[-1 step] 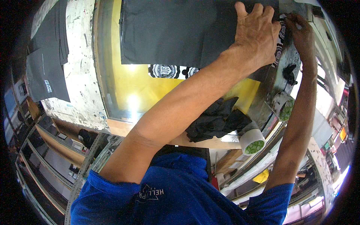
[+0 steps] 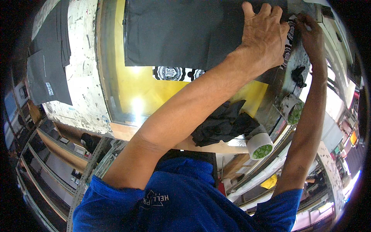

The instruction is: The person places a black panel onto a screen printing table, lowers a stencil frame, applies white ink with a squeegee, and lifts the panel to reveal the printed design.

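A large black fabric-like sheet [image 2: 174, 31] lies across a yellow surface at the top of the head view. My left hand [image 2: 264, 36] rests on its right part, fingers apart and bent, tips against the sheet. Under the sheet's lower edge shows a white piece with black round emblems [image 2: 169, 73]. A similar black-and-white printed strip [image 2: 286, 50] runs along the right side, beside my left hand. At that strip's far end, my right hand [image 2: 311, 34] has thumb and finger drawn together. What lies between its fingertips is too small and dark to make out.
Crumpled black cloth [image 2: 224, 123] lies at the near edge, beside a white tape roll [image 2: 259, 146]. Another roll [image 2: 291, 109] and a small black scrap [image 2: 298, 76] sit to the right. Dark fabric pieces [image 2: 50, 69] lie on the stained white board [image 2: 83, 77] at left.
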Action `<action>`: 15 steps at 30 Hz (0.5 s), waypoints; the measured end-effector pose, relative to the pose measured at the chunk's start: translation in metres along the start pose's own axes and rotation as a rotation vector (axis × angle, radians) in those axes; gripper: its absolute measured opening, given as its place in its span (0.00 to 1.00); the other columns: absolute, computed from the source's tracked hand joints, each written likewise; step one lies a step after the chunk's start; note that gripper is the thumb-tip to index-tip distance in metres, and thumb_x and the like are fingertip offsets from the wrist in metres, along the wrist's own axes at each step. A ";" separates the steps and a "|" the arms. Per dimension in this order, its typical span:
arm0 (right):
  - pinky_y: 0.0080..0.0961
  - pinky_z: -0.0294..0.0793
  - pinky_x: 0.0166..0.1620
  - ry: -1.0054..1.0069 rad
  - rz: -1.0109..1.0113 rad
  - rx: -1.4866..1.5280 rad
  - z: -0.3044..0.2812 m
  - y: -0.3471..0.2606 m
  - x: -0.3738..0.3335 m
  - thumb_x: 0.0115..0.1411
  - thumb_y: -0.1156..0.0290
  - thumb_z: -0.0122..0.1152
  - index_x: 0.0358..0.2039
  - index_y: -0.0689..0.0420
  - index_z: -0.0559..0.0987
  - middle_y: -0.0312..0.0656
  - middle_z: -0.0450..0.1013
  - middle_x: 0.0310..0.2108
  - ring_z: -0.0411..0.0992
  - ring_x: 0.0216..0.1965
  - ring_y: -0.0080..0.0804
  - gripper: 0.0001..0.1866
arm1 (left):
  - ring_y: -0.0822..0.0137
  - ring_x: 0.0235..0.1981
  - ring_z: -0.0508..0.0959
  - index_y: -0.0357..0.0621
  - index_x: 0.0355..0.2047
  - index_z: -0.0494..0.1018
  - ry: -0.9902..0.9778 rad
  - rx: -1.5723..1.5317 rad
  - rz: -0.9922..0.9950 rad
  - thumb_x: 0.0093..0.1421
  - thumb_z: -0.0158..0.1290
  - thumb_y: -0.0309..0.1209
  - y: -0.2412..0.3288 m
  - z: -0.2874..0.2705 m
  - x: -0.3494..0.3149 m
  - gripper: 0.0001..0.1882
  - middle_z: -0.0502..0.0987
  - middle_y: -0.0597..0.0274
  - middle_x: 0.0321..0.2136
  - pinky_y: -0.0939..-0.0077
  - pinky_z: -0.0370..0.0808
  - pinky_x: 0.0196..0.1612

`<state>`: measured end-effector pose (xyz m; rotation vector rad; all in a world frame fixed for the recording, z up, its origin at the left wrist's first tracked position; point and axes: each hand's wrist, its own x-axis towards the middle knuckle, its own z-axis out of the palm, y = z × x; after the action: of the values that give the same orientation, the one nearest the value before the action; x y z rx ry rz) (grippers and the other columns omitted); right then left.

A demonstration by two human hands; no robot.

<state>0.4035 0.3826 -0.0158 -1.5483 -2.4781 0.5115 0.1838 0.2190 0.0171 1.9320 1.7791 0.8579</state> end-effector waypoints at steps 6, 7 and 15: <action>0.31 0.73 0.55 -0.094 -0.024 0.056 -0.064 -0.046 -0.070 0.72 0.62 0.44 0.53 0.59 0.79 0.46 0.76 0.50 0.76 0.49 0.34 0.20 | 0.53 0.58 0.67 0.40 0.47 0.77 0.048 0.015 0.009 0.52 0.58 0.29 -0.001 0.018 0.001 0.20 0.69 0.47 0.58 0.47 0.58 0.56; 0.31 0.73 0.55 -0.024 0.026 0.209 -0.069 -0.044 -0.084 0.72 0.61 0.42 0.51 0.60 0.79 0.44 0.75 0.49 0.76 0.48 0.35 0.21 | 0.52 0.58 0.67 0.40 0.47 0.77 0.052 -0.006 -0.004 0.53 0.56 0.29 -0.002 0.019 0.002 0.19 0.69 0.47 0.58 0.47 0.58 0.57; 0.35 0.78 0.52 0.263 0.140 0.264 -0.139 -0.035 -0.101 0.66 0.63 0.56 0.49 0.61 0.79 0.45 0.78 0.48 0.77 0.48 0.35 0.18 | 0.62 0.54 0.68 0.53 0.44 0.82 0.010 0.247 -0.008 0.48 0.64 0.41 0.002 0.022 -0.003 0.22 0.72 0.62 0.47 0.49 0.57 0.51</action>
<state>0.4641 0.3056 0.1291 -1.5745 -2.0297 0.5876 0.1993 0.2188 0.0017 2.0714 1.9764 0.6725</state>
